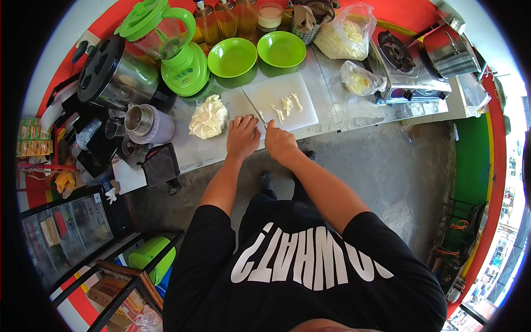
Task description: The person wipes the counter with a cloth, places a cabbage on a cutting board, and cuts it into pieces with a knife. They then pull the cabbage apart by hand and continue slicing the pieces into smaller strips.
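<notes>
A white cutting board [305,110] lies at the counter's front edge, with several thin pale strips [286,105] on it. My right hand [280,141] is closed around the handle of a knife [255,109], whose blade points up and left over the board. Just left of the blade, my left hand [243,135] rests at the board's front left corner with its fingers bent down; what lies under the fingertips is too small to make out. Beside the board on the left sits a heap of pale, leafy-looking pieces [209,117].
Behind the board stand two green bowls [232,57] [281,49] and a green blender [185,69]. To the right are bags of pale shreds [345,39] and a stove [412,74] with a pot [451,52]. A metal-topped container [148,123] stands left.
</notes>
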`<act>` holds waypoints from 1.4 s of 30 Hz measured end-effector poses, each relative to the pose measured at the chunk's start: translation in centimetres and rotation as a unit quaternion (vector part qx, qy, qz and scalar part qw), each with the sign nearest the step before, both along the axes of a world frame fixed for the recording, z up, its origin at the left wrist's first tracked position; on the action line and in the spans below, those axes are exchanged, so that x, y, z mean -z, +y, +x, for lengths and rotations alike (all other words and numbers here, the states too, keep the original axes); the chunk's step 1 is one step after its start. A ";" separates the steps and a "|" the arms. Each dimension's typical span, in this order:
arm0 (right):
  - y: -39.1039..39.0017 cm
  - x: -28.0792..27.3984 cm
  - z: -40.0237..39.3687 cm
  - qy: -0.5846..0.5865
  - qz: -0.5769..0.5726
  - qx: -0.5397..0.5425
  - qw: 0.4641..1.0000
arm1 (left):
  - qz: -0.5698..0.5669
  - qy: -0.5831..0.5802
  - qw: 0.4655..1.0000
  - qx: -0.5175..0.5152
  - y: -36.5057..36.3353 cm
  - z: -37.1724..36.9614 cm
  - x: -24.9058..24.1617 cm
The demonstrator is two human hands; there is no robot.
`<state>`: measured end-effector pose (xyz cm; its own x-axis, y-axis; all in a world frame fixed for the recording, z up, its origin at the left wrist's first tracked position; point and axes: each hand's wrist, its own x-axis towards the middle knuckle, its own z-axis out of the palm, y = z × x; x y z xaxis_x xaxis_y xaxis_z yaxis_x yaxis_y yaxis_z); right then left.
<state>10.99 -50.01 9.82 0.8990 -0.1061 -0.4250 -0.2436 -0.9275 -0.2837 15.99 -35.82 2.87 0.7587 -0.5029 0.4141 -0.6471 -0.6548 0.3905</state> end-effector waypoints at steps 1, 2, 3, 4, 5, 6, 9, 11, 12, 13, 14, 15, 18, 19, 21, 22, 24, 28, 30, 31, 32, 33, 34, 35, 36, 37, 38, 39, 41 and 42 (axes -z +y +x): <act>0.0 -0.3 -0.1 0.013 -0.008 -0.007 1.000 | -0.001 0.000 1.000 0.000 0.0 0.1 0.0; 0.1 -0.6 -0.2 0.026 -0.016 -0.013 0.999 | 0.006 0.010 1.000 -0.002 0.1 0.1 0.1; 0.2 -0.5 -0.4 0.026 -0.016 -0.014 0.999 | 0.013 0.021 1.000 -0.004 0.1 0.1 0.0; 0.1 -0.3 -0.6 0.024 -0.010 -0.011 1.000 | 0.013 0.021 1.000 -0.006 0.1 0.1 -0.1; 0.2 -0.2 -0.8 0.021 -0.005 -0.008 1.000 | 0.016 0.030 0.999 -0.017 0.1 0.0 -0.2; 0.2 -0.1 -1.0 0.022 -0.004 -0.009 1.000 | 0.019 0.038 0.999 -0.028 0.1 0.0 -0.3; 0.4 0.3 -1.7 0.007 -0.008 -0.005 1.000 | 0.018 0.025 0.999 -0.031 0.0 0.0 -0.5; 0.4 0.5 -2.0 -0.004 -0.018 -0.001 1.000 | 0.021 0.028 0.999 -0.030 0.0 0.0 -0.5; 0.4 0.8 -2.1 -0.004 -0.017 -0.002 1.000 | 0.025 0.030 0.999 -0.028 0.1 0.0 -0.5; 0.4 1.0 -2.3 -0.008 -0.028 -0.005 1.000 | 0.026 0.031 0.999 -0.029 0.1 0.1 -0.5; 0.5 1.2 -2.4 -0.011 -0.038 -0.008 0.999 | 0.020 0.031 0.999 -0.025 0.2 0.1 -0.5; 0.5 1.8 -2.5 -0.010 -0.038 -0.009 0.999 | 0.014 0.031 0.999 -0.020 0.2 0.1 -0.5; 0.6 3.1 -2.6 -0.038 -0.061 -0.008 0.997 | 0.014 0.035 0.999 -0.014 0.2 0.1 -0.5; 0.6 3.1 -2.3 -0.028 -0.057 -0.011 0.998 | 0.013 0.034 0.999 -0.013 0.2 0.0 -0.6; 0.1 3.0 -1.5 -0.023 -0.054 -0.012 0.998 | 0.018 0.036 0.999 -0.014 0.2 0.0 -0.8; -0.4 2.9 -1.1 -0.019 -0.032 -0.010 0.999 | 0.018 0.032 0.999 -0.012 0.2 -0.1 -0.8; -1.0 2.4 -0.6 -0.020 -0.010 -0.007 1.000 | 0.018 0.025 0.999 -0.023 0.0 -0.1 -0.8; -1.7 1.0 -1.6 -0.028 0.025 0.044 0.998 | 0.018 0.035 0.999 -0.037 -0.1 0.0 -0.8; -1.7 0.8 -2.4 -0.033 0.027 0.035 0.998 | 0.026 0.058 0.997 -0.053 0.0 -0.1 -0.9; -1.6 1.0 -2.7 -0.024 0.049 0.029 0.998 | 0.028 0.057 0.997 -0.055 0.0 -0.3 -0.9; -1.5 1.2 -2.9 -0.017 0.073 0.024 0.997 | 0.028 0.049 0.997 -0.060 0.0 -0.4 -1.0; -1.4 1.4 -3.1 -0.022 0.076 0.022 0.997 | 0.028 0.040 0.997 -0.067 0.0 -0.3 -0.8; -1.6 1.5 -3.2 -0.001 0.082 -0.002 0.997 | 0.029 0.033 0.997 -0.069 0.0 -0.2 -0.7; -1.8 1.6 -3.3 0.019 0.087 -0.027 0.996 | 0.021 0.016 0.997 -0.069 0.0 -0.3 -0.6; -2.2 1.9 -3.5 0.014 0.088 -0.033 0.996 | 0.011 0.000 0.997 -0.071 -0.1 -0.4 -0.3; -2.7 2.3 -3.6 0.012 0.073 -0.057 0.996 | 0.010 -0.007 0.997 -0.079 -0.2 -0.6 -0.1; -3.4 2.6 -3.4 0.010 0.058 -0.081 0.995 | -0.010 -0.014 0.997 -0.078 -0.3 -0.8 0.0; -4.1 2.6 -3.0 0.003 0.059 -0.091 0.994 | -0.030 -0.021 0.996 -0.077 -0.3 -0.9 -0.3; -5.8 2.5 -2.8 0.019 0.059 -0.083 0.995 | -0.035 -0.005 0.996 -0.083 -0.5 -1.9 -0.7; -6.7 2.3 -2.5 0.016 0.064 -0.089 0.994 | -0.040 -0.008 0.995 -0.096 -0.7 -2.1 -0.7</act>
